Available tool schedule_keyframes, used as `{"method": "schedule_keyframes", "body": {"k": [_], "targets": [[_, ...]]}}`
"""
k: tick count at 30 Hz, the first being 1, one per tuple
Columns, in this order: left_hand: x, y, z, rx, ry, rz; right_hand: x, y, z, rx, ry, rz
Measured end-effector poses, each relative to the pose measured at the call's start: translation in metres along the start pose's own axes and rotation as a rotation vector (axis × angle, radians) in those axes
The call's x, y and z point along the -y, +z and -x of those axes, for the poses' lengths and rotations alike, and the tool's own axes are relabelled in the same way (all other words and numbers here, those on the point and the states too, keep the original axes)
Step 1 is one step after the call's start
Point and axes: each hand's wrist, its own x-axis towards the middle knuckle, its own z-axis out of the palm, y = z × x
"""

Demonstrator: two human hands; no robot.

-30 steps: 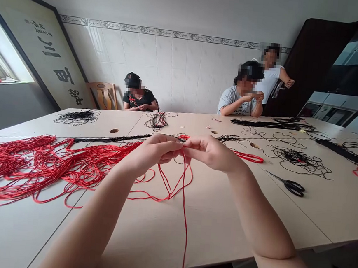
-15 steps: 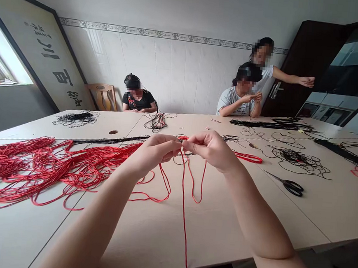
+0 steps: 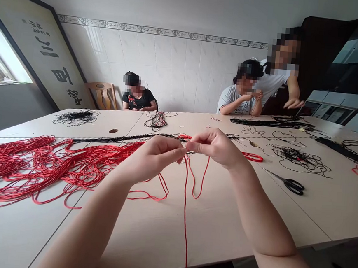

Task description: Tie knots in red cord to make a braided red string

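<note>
My left hand (image 3: 161,154) and my right hand (image 3: 213,147) meet above the middle of the table, thumb and fingers pinched on a red cord (image 3: 185,209). One strand of it hangs straight down past the table's front edge. A narrow loop of the cord dangles below my right hand. The stretch between my fingertips is mostly hidden by them. Left of my left hand spreads a large tangled pile of red cord (image 3: 49,169), and a bundle of black cord (image 3: 113,138) stretches behind it.
Black-handled scissors (image 3: 292,186) lie to the right, near a tangle of black cord (image 3: 301,158). More black cord (image 3: 75,117) lies at the back left. One person (image 3: 140,100) sits across the table; another (image 3: 236,99) sits at the right, with a third (image 3: 276,81) standing behind.
Both my hands have shifted slightly right, still pinching the cord. The standing person has come closer to the table and lowered the outstretched arm.
</note>
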Motion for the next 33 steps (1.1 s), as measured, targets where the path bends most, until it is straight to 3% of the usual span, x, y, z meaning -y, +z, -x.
{"method": "schedule_keyframes", "body": {"k": [4,10,23,33], "targets": [[-0.0025,-0.0019,0.0049,0.02,-0.006,-0.029,0.0021,-0.0015,0.0036,0.121,0.029,0.086],[0.0016,-0.0044,0.0054,0.006,-0.053,-0.037,0.0055,0.0022,0.006,0.177,-0.006,0.134],[0.0023,-0.0082,0.0063,-0.004,-0.045,-0.061,0.0091,0.0019,0.0093,0.085,0.021,0.154],[-0.0029,-0.0079,0.0064,0.001,-0.053,-0.029,0.0075,0.0034,0.0081,0.084,0.024,0.14]]}}
